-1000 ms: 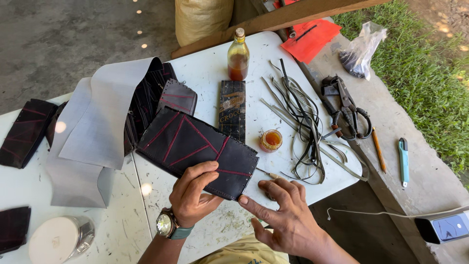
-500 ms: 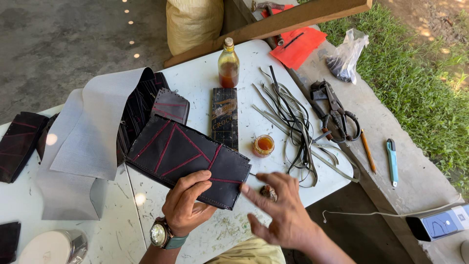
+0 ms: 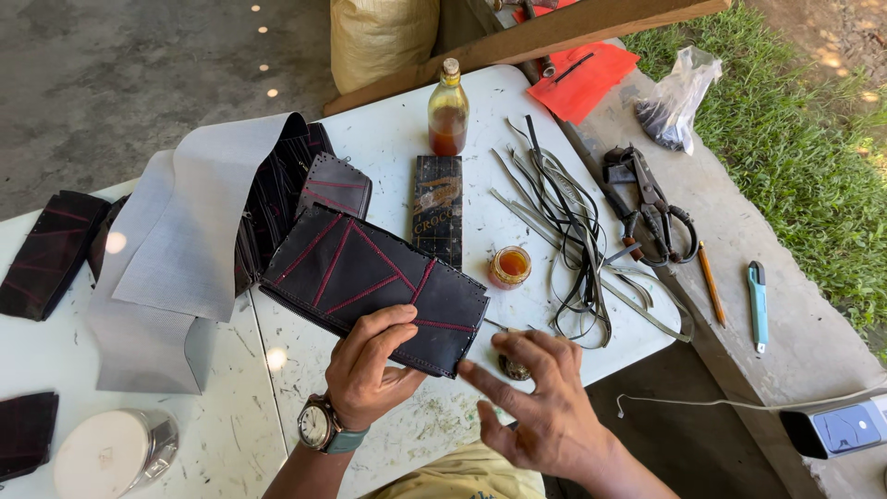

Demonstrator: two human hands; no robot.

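Head view: left hand [image 3: 370, 365] with fingers closed on the near edge of a black red-stitched leather pouch [image 3: 374, 277] lying on the white desk [image 3: 397, 139]; right hand [image 3: 540, 407] open, fingers spread, just beside a small dark object [image 3: 514, 369].

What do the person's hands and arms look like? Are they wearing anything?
Both arms are bare, with no sleeves or gloves. The left hand has a round silver watch with a pale face on a teal strap at the wrist. The right hand wears nothing that shows.
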